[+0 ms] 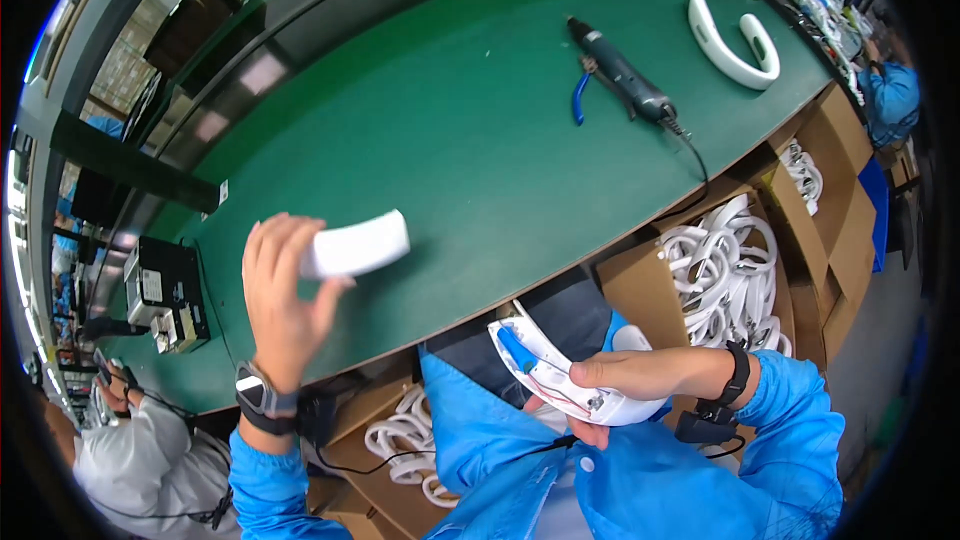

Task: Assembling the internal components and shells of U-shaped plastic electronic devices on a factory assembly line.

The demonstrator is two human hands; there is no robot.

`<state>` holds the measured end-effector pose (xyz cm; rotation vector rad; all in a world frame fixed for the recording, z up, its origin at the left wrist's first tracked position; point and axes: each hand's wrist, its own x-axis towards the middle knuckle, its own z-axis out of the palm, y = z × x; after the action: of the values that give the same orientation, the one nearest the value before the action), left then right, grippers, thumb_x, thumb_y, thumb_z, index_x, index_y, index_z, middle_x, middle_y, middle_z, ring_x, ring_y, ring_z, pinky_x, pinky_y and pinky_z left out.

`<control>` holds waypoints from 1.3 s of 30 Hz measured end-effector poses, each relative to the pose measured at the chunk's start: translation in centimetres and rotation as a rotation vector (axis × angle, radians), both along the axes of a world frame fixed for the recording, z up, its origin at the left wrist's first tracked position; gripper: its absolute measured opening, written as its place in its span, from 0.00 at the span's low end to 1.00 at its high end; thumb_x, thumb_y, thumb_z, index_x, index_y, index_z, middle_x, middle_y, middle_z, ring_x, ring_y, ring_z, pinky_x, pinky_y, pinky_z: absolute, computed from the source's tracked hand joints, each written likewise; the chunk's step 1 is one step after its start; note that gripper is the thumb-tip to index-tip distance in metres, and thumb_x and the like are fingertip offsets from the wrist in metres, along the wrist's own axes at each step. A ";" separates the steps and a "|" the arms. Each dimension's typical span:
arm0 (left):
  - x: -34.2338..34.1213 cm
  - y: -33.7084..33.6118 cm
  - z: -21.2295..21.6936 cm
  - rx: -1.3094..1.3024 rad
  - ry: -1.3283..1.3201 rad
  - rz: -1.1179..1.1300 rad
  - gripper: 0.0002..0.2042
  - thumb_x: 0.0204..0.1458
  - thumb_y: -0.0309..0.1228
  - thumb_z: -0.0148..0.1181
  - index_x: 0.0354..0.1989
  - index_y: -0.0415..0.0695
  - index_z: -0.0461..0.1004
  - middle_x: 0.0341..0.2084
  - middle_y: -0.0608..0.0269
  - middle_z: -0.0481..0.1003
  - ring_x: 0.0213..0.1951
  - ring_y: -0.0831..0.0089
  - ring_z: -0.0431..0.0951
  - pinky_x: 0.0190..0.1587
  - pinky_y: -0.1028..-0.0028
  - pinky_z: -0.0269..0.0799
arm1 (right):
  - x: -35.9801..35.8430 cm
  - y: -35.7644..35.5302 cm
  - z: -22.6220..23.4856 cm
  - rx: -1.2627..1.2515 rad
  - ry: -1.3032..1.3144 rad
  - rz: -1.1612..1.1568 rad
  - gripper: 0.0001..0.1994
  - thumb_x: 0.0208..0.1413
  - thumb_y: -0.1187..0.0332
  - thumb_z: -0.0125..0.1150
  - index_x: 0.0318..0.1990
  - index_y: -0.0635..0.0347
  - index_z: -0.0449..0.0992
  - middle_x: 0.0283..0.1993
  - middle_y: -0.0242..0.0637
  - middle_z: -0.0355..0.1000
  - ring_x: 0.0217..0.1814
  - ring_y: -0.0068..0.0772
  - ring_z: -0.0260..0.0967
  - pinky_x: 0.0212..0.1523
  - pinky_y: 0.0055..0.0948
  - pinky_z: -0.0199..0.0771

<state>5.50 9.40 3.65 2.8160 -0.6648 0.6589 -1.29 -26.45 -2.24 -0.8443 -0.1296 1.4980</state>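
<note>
Right hand: the right hand (640, 380) grips an open white curved housing (560, 380), close to the body below the table edge; a blue part and thin red wire show inside it.
Left hand: the left hand (285, 290) is raised over the green table (470, 140), fingers pinching a white curved cover piece (358, 245).
Boxes: cardboard boxes (730, 280) of white curved parts stand just beside the table's near edge.
Far table: an electric screwdriver (625, 75) with a blue loop lies near a white U-shaped neckband (730, 40).
</note>
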 end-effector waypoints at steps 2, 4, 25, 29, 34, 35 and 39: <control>3.8 0.6 -1.5 -0.075 0.026 0.026 0.26 0.38 0.26 0.70 0.50 0.40 0.72 0.46 0.52 0.74 0.53 0.50 0.71 0.59 0.57 0.65 | -0.1 -1.1 0.7 0.059 0.057 -0.058 0.31 0.71 0.47 0.32 0.66 0.66 0.62 0.30 0.37 0.72 0.30 0.27 0.73 0.33 0.26 0.75; 6.7 2.2 -2.6 -0.057 0.047 0.102 0.26 0.39 0.26 0.70 0.51 0.41 0.72 0.48 0.52 0.74 0.53 0.51 0.71 0.57 0.59 0.67 | -0.1 -2.2 1.8 0.015 -0.002 -0.027 0.29 0.71 0.50 0.33 0.65 0.66 0.62 0.28 0.37 0.72 0.30 0.26 0.72 0.32 0.26 0.73; 8.8 -0.9 2.5 -0.992 0.165 -0.179 0.25 0.58 0.28 0.56 0.64 0.39 0.63 0.57 0.50 0.71 0.59 0.58 0.70 0.62 0.63 0.65 | 17.1 7.9 14.9 0.089 -1.280 -0.460 0.15 0.55 0.70 0.66 0.48 0.66 0.76 0.33 0.36 0.78 0.31 0.25 0.76 0.36 0.24 0.75; 10.4 -5.1 7.8 -1.486 0.461 -0.551 0.26 0.65 0.38 0.47 0.67 0.35 0.58 0.59 0.47 0.69 0.58 0.64 0.72 0.60 0.63 0.68 | 20.9 11.4 10.2 0.124 -1.468 -0.510 0.14 0.54 0.69 0.67 0.46 0.63 0.78 0.37 0.32 0.78 0.33 0.22 0.75 0.38 0.24 0.75; 14.0 -5.3 8.0 -1.593 0.621 -0.458 0.24 0.65 0.36 0.47 0.65 0.34 0.60 0.50 0.54 0.75 0.44 0.71 0.80 0.44 0.73 0.78 | 22.8 13.6 8.1 0.183 -1.104 -0.618 0.14 0.52 0.69 0.68 0.46 0.63 0.78 0.39 0.32 0.78 0.35 0.21 0.74 0.38 0.24 0.76; 14.5 -5.2 7.5 -1.604 0.620 -0.453 0.21 0.64 0.33 0.50 0.61 0.34 0.64 0.46 0.57 0.77 0.41 0.72 0.80 0.41 0.74 0.79 | 23.5 13.6 7.5 0.169 -1.123 -0.556 0.15 0.52 0.69 0.68 0.47 0.63 0.78 0.39 0.32 0.78 0.34 0.21 0.74 0.38 0.25 0.76; 15.8 -5.4 6.1 -1.585 0.687 -0.423 0.14 0.62 0.28 0.54 0.53 0.35 0.70 0.44 0.53 0.78 0.44 0.71 0.80 0.47 0.72 0.78 | 24.9 13.3 5.0 0.157 -1.275 -0.530 0.17 0.51 0.71 0.68 0.49 0.64 0.78 0.36 0.34 0.80 0.33 0.23 0.76 0.37 0.25 0.77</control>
<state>21.30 3.96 9.79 1.1949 -0.2898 -0.0122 23.63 -13.15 2.71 -1.4510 -0.8682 0.2840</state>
